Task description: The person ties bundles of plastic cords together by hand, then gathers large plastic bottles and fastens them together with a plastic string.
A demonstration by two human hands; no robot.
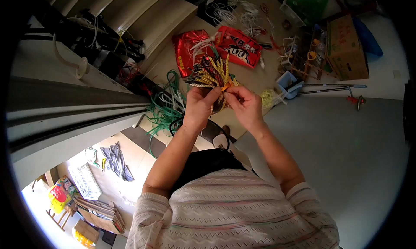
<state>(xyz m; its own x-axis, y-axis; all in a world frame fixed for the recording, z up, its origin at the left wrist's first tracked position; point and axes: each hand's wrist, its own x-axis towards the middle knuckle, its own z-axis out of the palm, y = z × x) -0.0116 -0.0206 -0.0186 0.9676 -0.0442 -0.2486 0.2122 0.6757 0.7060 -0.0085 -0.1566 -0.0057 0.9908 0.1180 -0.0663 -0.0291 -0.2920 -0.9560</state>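
Stair edge (173, 23), upper left, stands clear of left hand (200, 107) and right hand (245, 105); closed fingertips pinch yellow-black cords (213, 73) at orange tie (225, 87).

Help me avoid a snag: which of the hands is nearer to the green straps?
The left. The left hand is just to the right of the green straps in the view; the right hand is farther right, on the left hand's far side.
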